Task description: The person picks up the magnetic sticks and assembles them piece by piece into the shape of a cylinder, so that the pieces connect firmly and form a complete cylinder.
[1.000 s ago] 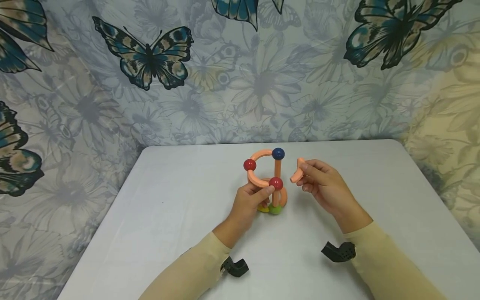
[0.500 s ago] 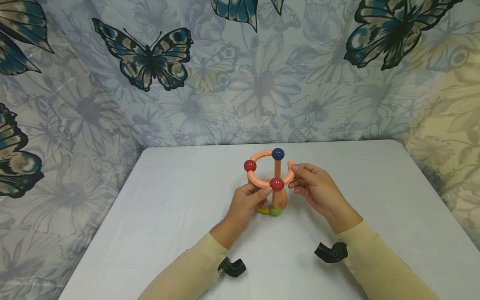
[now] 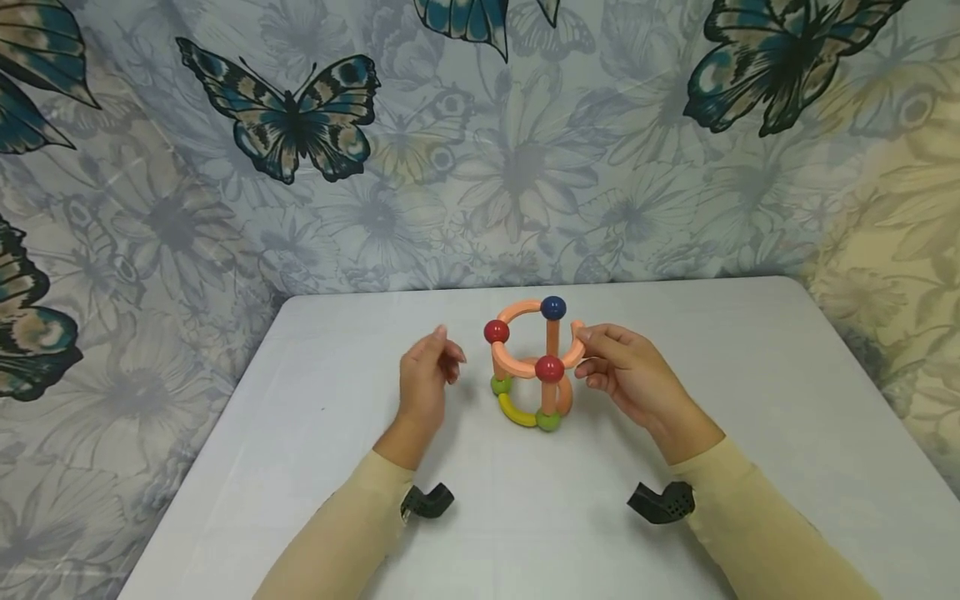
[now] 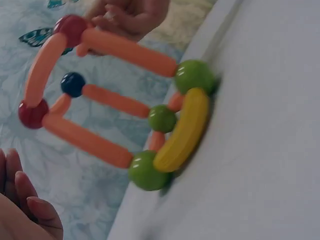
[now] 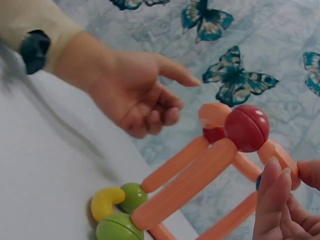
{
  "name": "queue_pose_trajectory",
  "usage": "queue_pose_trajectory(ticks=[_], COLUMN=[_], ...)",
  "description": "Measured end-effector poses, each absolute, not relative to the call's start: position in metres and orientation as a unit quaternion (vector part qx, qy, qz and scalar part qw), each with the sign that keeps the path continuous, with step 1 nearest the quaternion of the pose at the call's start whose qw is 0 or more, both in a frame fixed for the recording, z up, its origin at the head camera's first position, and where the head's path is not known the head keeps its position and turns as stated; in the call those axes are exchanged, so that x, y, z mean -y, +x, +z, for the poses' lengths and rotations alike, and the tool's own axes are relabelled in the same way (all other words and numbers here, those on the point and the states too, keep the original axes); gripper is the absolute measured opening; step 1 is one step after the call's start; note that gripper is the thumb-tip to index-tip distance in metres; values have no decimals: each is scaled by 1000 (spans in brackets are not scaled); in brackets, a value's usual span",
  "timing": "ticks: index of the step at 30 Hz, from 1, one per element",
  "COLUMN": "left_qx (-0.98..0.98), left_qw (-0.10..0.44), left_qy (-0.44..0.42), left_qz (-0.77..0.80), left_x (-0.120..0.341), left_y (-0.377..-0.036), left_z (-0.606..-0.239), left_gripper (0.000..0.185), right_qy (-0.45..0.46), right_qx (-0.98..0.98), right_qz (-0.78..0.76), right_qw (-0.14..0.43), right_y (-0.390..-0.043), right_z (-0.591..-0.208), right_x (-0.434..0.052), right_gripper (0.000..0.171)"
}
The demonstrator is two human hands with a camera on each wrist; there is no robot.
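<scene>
White tabletop (image 3: 315,467) fills the lower field, backed by a butterfly-print cloth (image 3: 300,167) hung behind its far edge.

Rod-and-ball structure (image 3: 534,367) stands upright near the tabletop's middle, between the two hands. Orange straight rods and curved orange pieces join at coloured balls. Base: green balls (image 4: 146,171) joined by a yellow curved piece (image 4: 182,131), both resting on the tabletop. Top: two red balls (image 3: 496,332) and one dark blue ball (image 3: 553,307).

Right hand (image 3: 626,379) is at the structure's right side; its fingers (image 5: 272,192) pinch the curved orange piece (image 3: 576,346) that runs from the front red ball up toward the blue ball. In the right wrist view the fingertips close on the orange piece just beside the red ball.

Left hand (image 3: 425,383) hovers just left of the structure, apart from it, fingers loosely curled and holding nothing.

Cream sleeves (image 3: 750,517) cover both forearms, each with a black wrist mount (image 3: 662,502) under the cuff.
</scene>
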State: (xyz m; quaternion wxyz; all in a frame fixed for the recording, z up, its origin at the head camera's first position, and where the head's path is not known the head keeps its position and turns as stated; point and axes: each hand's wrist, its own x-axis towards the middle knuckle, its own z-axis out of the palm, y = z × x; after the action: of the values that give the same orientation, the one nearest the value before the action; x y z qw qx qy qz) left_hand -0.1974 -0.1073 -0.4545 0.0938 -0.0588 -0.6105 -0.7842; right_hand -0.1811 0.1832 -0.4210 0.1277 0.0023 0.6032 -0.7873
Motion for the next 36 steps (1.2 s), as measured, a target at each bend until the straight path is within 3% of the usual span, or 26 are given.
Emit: queue_pose_trajectory(ticks=[3, 5, 12, 16, 25, 36], left_qx=[605, 618, 618, 579, 562, 565], left_qw=[80, 35, -205, -280, -279, -276], left_qy=[-61, -83, -224, -262, -267, -268], left_qz=[-790, -781, -725, -719, -731, -730], left_x=[113, 113, 90, 76, 68, 68], left_y=[-222, -239, -286, -296, -292, -286], left_z=[-439, -431, -425, -427, -427, -427], left_gripper=[38, 38, 88, 102, 105, 104], right_qy=[6, 7, 8, 7, 12, -4], right_qx=[-605, -605, -604, -602, -606, -590], right_qz=[-786, -786, -787, -788, -784, -796], right_qw=[127, 128, 126, 129, 130, 136], right_y=[-181, -182, -182, -184, -187, -190], right_z=[-421, -421, -421, -421, -422, -424], right_x=[-183, -183, -183, -183, -180, -174], right_gripper=[35, 33, 26, 26, 34, 30])
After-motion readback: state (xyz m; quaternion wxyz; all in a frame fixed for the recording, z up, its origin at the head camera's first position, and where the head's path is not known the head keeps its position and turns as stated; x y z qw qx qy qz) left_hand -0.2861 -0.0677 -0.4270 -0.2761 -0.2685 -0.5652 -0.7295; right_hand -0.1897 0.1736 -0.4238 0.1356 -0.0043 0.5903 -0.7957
